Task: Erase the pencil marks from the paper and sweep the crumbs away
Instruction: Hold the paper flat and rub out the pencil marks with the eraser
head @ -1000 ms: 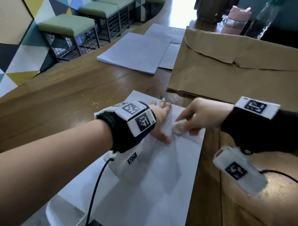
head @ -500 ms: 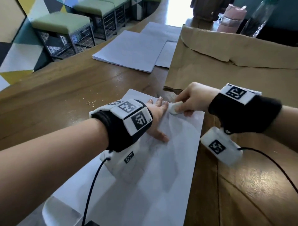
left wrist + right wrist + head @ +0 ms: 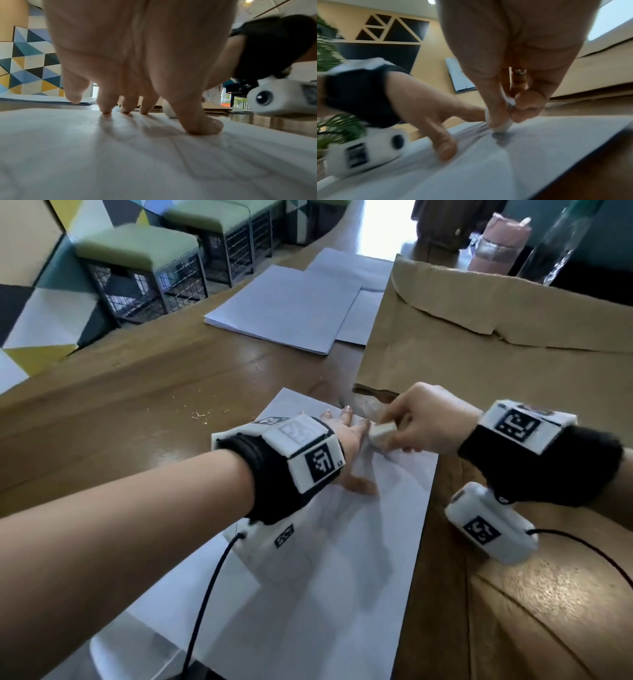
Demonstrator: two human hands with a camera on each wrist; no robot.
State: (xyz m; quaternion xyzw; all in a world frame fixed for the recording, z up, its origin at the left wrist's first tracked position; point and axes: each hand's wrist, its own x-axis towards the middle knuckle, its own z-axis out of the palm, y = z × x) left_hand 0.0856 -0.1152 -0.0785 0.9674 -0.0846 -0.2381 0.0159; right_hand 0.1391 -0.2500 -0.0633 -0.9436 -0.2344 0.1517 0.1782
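A white sheet of paper (image 3: 329, 577) lies on the wooden table with faint pencil marks (image 3: 394, 470) near its far end. My left hand (image 3: 346, 446) presses flat on the sheet with straight, spread fingers (image 3: 106, 106). My right hand (image 3: 421, 419) pinches a white eraser (image 3: 382, 430) between thumb and fingers, its tip against the paper (image 3: 539, 148) just right of the left hand's fingertips. In the right wrist view the eraser (image 3: 502, 128) touches a grey smudge (image 3: 503, 139) on the sheet. The crumbs are too small to make out on the paper.
A large brown paper envelope (image 3: 496, 344) lies just beyond the sheet on the right. Stacks of white sheets (image 3: 284, 306) sit at the far middle. Small shavings (image 3: 200, 416) dot the wooden table (image 3: 120, 412) to the left. A pink bottle (image 3: 500, 241) stands at the back.
My right hand has carried the eraser up the sheet toward its far end and then slightly back. My left hand stays pressed flat on the paper.
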